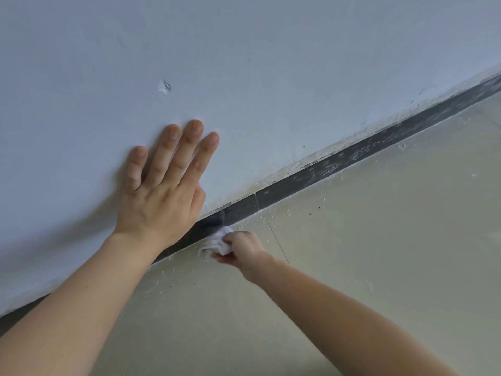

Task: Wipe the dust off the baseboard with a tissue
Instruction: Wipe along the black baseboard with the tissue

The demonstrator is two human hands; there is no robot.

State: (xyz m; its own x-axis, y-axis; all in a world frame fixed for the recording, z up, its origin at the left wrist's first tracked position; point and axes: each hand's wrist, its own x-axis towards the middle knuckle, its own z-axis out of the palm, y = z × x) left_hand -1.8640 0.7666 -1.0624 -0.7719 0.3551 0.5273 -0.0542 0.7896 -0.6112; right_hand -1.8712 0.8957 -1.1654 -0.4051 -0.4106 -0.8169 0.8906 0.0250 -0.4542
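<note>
Head view: my left hand (160, 196) lies flat, fingers straight, on the white wall (244, 63) just above the dark baseboard (352, 156). My right hand (244, 251) grips a crumpled white tissue (217, 241) against the baseboard's lower edge, where it meets the floor (379, 226).

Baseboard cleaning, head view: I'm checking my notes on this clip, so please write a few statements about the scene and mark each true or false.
1. The left hand lies flat on the wall with its fingers straight. True.
2. The right hand holds a blue sponge. False: it grips a crumpled white tissue.
3. The tissue is at the foot of the dark baseboard, where it meets the floor. True.
4. The baseboard to the right of the tissue looks spotless. False: whitish streaks show along it.
5. The floor is dark wood. False: it is pale, with white specks near the baseboard.
</note>
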